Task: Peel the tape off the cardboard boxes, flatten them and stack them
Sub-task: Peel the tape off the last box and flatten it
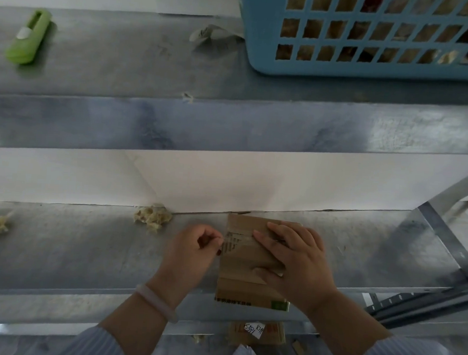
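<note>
Head view: a flattened cardboard box (249, 258) lies on the lower metal shelf (83, 250). The right hand (296, 262) presses flat on it, fingers spread; the left hand (194, 249) pinches a tape strip (224, 239) at its left edge.

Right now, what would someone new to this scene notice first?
Two hands working on a small cardboard box on the lower metal shelf: the right hand presses it flat while the left hand pinches tape at its edge. Above, a blue basket stands at the upper shelf's right and a green cutter lies at its left.
</note>
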### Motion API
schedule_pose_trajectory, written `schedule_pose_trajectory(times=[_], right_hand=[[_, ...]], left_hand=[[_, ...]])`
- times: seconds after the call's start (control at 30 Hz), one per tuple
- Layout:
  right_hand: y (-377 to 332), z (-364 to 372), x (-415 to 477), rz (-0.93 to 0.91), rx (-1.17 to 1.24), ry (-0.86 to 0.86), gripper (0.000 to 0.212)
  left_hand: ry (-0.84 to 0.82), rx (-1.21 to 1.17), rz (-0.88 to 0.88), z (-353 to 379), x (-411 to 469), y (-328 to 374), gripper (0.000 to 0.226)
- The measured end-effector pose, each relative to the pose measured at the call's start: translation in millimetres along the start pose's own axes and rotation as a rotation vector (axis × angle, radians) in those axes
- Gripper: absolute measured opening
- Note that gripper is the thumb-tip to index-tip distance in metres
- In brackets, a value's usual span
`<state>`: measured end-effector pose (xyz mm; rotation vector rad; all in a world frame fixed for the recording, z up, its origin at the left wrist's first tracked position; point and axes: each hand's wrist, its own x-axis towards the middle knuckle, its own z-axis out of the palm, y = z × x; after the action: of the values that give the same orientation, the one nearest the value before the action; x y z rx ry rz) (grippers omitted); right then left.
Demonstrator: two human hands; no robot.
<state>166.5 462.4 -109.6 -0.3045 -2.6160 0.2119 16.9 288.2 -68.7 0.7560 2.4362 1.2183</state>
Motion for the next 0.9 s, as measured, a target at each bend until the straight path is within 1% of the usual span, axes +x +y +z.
schedule_pose_trajectory(times=[0.07, 0.1, 0.17, 0.23, 0.3, 0.43, 0.5, 0.57, 0.67, 0.73, 0.83, 0.87, 0.9], right_hand=[[-0.8, -0.1, 1.0, 0.002, -0.003, 0.005, 0.064], [-1.2, 0.1, 1.4, 0.004, -0.002, 0.009, 0.064], [-2.3, 0.2, 2.3, 0.011, 0.001, 0.015, 0.063], [-3.1, -0.2, 3.4, 0.019, 0.002, 0.012, 0.064], [-3.0, -0.7, 3.3, 0.019, -0.002, 0.002, 0.064], [-1.9, -1.5, 1.0, 0.009, -0.012, -0.002, 0.063], [-1.4, -1.2, 0.3, 0.007, -0.007, 0.005, 0.063], [-1.6, -0.6, 0.5, 0.0, 0.002, 0.003, 0.064], [-2.1, -0.4, 0.8, 0.004, -0.001, -0.01, 0.064], [-1.8, -1.1, 0.6, 0.004, -0.013, -0.025, 0.066], [-3.5, -3.5, 0.5, 0.006, -0.019, -0.068, 0.068], [-4.3, -5.2, 1.3, 0.007, -0.01, -0.079, 0.067], [-4.0, -6.7, 1.8, 0.008, 0.01, -0.088, 0.068]], left_hand=[[0.022, -0.315, -0.254, 7.9, 0.4, 5.3, 0.011], [0.028, -0.452, -0.347, 11.2, 0.9, 5.9, 0.009], [0.034, -0.639, -0.446, 15.3, 0.7, 5.7, 0.009], [0.042, -0.811, -0.511, 16.0, -1.4, 7.8, 0.01], [0.032, -0.911, -0.522, 14.3, -3.8, 11.5, 0.012], [-0.015, -0.881, -0.456, 6.9, -4.7, 12.7, 0.022], [-0.069, -0.807, -0.406, -0.3, -3.6, 9.5, 0.024], [-0.093, -0.591, -0.27, -6.6, -1.5, 4.4, 0.024], [-0.055, -0.242, -0.026, -10.2, -0.5, 3.5, 0.026], [-0.005, -0.058, 0.132, -7.4, 0.7, 8.2, 0.018], [-0.01, 0.179, 0.339, -2.2, 6.5, 12.2, 0.005], [-0.018, 0.255, 0.406, -0.7, 8.9, 11.1, 0.003], [-0.026, 0.307, 0.466, 0.3, 10.8, 9.4, 0.006]])
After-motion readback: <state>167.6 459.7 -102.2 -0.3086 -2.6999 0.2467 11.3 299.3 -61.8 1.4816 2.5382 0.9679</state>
